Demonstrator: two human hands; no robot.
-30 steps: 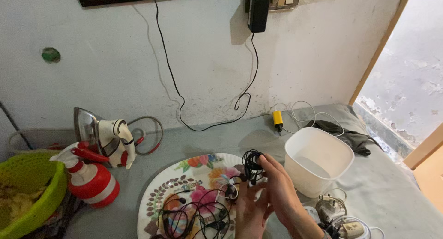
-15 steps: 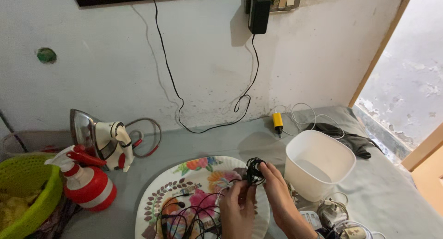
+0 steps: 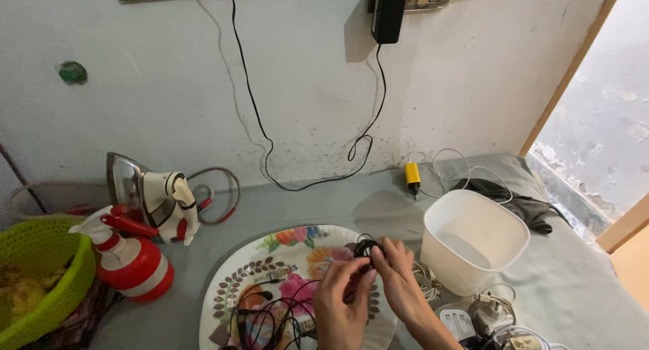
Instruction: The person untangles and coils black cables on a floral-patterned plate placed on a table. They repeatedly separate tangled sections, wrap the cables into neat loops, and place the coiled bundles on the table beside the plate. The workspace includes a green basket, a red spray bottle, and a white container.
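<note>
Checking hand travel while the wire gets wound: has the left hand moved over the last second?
Yes. The left hand has risen over the flowered plate to meet the coiled black earphone wire.

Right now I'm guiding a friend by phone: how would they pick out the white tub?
Start at the grey-covered table under the white wall. Right of the floral plate and the two hands stands the white tub. It is the only open, square-cornered white container there, taller than the chargers heaped in front of it.

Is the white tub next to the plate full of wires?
No, the white tub looks empty inside, while the black wires lie on the flowered plate.
</note>
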